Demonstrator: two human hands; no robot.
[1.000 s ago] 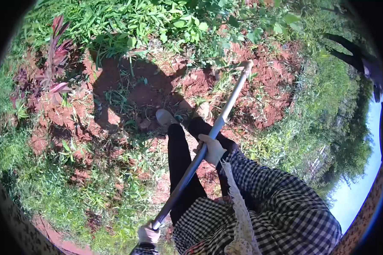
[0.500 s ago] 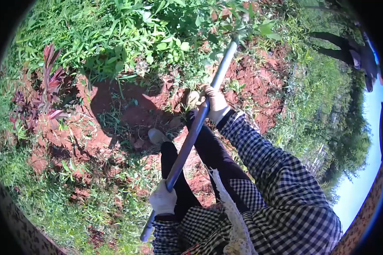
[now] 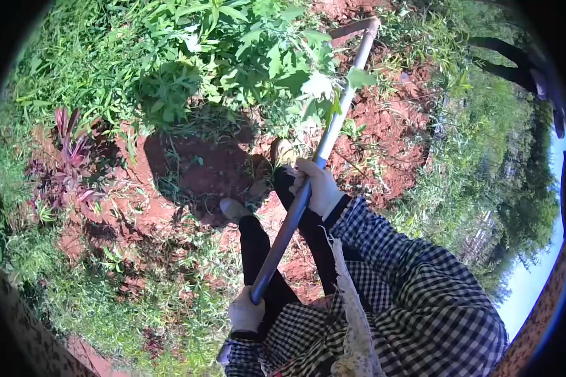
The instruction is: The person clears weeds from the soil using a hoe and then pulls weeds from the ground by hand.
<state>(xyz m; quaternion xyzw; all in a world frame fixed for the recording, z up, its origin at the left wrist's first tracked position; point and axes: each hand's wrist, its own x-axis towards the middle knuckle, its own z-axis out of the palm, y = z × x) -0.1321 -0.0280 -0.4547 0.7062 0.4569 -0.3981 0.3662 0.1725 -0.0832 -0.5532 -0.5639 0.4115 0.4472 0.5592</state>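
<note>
A hoe runs diagonally up through the view. Its long grey handle [image 3: 338, 119] leads to a brownish blade [image 3: 351, 29] near the top, close to leafy green plants [image 3: 277, 56]. My right hand [image 3: 321, 188], in a pale glove, is wrapped around the middle of the handle. Lower down, my left hand [image 3: 246, 311], in a whitish glove, grips the handle near its rear end. A broad leaf [image 3: 360, 78] overlaps the upper shaft. The blade's far edge is partly behind leaves.
Reddish soil [image 3: 390, 125] with weeds lies around my feet. My left shoe [image 3: 233, 210] and right shoe [image 3: 284, 152] stand below the plants. A red-leaved plant [image 3: 72, 154] grows at left. Another person's dark-clothed legs [image 3: 506, 53] show at upper right.
The hoe's blade has come out into view above the leaves, which hid it before. My right hand and the handle sit slightly lower in the picture; both hands keep their hold.
</note>
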